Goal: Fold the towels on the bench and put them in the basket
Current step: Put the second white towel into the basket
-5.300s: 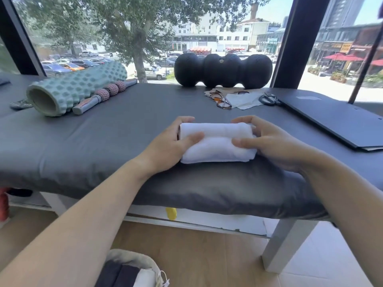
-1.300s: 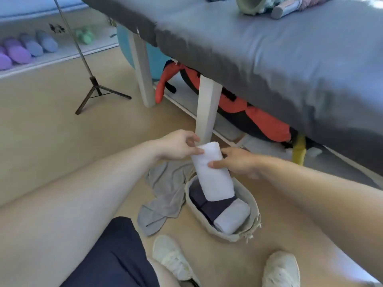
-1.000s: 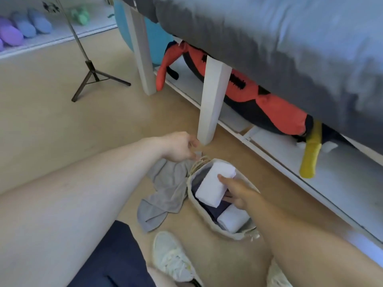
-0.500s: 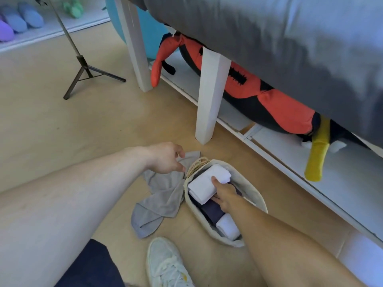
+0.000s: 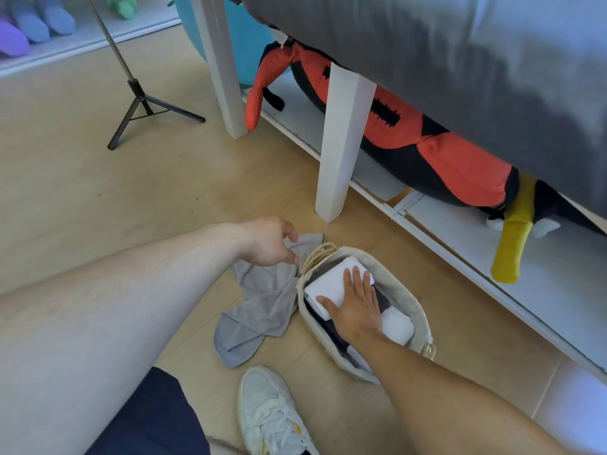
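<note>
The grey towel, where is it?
The grey towel lies crumpled on the floor, just left of the basket, under the left hand.

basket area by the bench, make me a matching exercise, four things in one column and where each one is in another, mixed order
Things:
1. white folded towel
2. grey towel
3. right hand
4. tripod

Places:
A. standing on the floor left of the bench legs
B. in the basket, at its far end
C. pressing flat on the white towel
D. loose on the floor left of the basket

Pairs: 1-B, 2-D, 3-C, 4-A
</note>
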A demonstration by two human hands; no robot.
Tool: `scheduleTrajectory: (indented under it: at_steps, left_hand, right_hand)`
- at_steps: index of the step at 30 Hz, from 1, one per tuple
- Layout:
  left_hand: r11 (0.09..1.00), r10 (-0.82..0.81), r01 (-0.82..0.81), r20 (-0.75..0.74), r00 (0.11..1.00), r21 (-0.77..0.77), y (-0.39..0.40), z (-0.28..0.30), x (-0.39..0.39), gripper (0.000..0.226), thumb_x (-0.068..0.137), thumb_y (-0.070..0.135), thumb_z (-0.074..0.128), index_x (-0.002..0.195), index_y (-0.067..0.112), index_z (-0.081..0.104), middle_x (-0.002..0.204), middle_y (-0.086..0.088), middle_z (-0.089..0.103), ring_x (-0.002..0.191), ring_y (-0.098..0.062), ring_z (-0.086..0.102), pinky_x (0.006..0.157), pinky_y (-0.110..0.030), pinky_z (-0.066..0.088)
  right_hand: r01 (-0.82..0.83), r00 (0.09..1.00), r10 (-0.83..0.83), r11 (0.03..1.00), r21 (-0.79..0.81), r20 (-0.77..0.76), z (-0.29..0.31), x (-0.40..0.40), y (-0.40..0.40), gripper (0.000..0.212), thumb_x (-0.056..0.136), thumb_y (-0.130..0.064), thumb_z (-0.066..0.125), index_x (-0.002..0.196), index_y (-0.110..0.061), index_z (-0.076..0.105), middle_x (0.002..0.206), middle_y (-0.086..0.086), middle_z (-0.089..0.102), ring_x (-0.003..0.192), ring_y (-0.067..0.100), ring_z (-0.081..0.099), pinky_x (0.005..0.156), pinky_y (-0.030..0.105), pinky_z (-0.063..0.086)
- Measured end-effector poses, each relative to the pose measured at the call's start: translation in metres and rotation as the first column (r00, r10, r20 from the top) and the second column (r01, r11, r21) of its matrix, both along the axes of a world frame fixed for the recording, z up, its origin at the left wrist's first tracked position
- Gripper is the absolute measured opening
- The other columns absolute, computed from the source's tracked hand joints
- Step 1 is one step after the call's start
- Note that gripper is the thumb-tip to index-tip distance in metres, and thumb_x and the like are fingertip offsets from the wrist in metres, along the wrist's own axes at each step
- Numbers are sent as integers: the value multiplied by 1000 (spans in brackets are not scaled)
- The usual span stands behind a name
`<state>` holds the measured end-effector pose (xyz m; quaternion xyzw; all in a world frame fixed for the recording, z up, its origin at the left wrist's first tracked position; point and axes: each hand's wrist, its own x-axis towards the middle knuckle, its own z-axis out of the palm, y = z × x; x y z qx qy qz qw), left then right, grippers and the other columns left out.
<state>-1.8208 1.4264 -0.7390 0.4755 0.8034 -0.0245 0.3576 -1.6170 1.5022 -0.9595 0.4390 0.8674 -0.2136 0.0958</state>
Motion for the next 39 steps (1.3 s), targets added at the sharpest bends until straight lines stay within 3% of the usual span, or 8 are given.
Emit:
scheduleTrajectory:
  at_steps: [10, 16, 19, 24, 26, 29, 31, 39]
  left_hand:
    - [998, 54, -53, 10, 999, -39, -16, -1, -15, 58, 95, 45, 64, 146, 21, 47, 152, -2, 46, 134, -24, 48, 102, -30, 40]
    - [992, 110, -106, 50, 993, -72, -30, -6, -24, 57, 94, 42, 66, 144, 21, 49, 145, -2, 54, 128, -23, 53, 97, -28, 43]
    - [987, 130, -122, 70, 989, -109, -41, -10, -29, 56, 95, 41, 65, 145, 20, 49, 145, -2, 54, 127, -23, 54, 91, -26, 41]
    - [977, 152, -138, 77, 985, -162, -60, -17, -37, 54, 96, 42, 64, 144, 23, 49, 143, 2, 56, 128, -21, 53, 104, -31, 44]
    - [974, 161, -147, 71, 984, -172, -67, -21, -41, 54, 95, 44, 65, 143, 24, 50, 141, 3, 57, 127, -21, 53, 107, -35, 44]
    - [968, 174, -159, 65, 983, -193, -76, -26, -48, 53, 95, 42, 65, 143, 24, 51, 140, 3, 58, 127, -20, 53, 107, -34, 44]
    - [965, 182, -164, 72, 981, -206, -78, -29, -52, 52, 96, 42, 64, 143, 25, 51, 140, 3, 58, 127, -20, 53, 106, -34, 44]
    - [982, 103, -94, 46, 994, -164, -69, -18, -52, 44, 100, 19, 55, 144, 24, 50, 139, 1, 60, 127, -20, 54, 102, -30, 45]
  right_hand:
    - [11, 996, -13, 1000, 21, 89, 17, -25, 7, 98, 91, -77, 32, 161, -15, 3, 169, 7, -4, 155, 29, -10, 126, 44, -3]
    - [-96, 906, 106, 994, 46, -410, 54, -62, -32, 30, 98, -29, 57, 126, -22, 60, 126, 3, 62, 120, 24, 55, 105, 35, 42]
    - [-247, 963, 191, 910, -334, -192, 38, -84, -67, 40, 96, -22, 51, 136, -21, 49, 120, 9, 65, 111, 28, 62, 93, 39, 51]
    - [142, 986, -75, 840, -524, 146, -23, -94, -102, 50, 97, -32, 54, 136, -3, 41, 141, 13, 48, 128, 31, 50, 95, 34, 44]
    - [300, 951, -279, 740, -602, 132, -44, -96, -107, 22, 94, -31, 56, 102, -12, 54, 126, 13, 56, 114, 27, 58, 96, 37, 51]
    - [485, 688, -714, 313, -817, 135, -52, -101, -109, 38, 87, -29, 68, 115, -5, 58, 112, 15, 66, 91, 29, 69, 83, 42, 61]
    - [468, 614, -779, 229, -854, 127, -42, -104, -106, 23, 94, -23, 67, 104, -3, 61, 89, 12, 65, 69, 23, 64, 69, 39, 61]
    - [22, 908, -211, 886, -462, -362, 36, -96, -119, 27, 92, -22, 57, 73, -16, 39, 67, -4, 42, 66, 15, 43, 55, 27, 32]
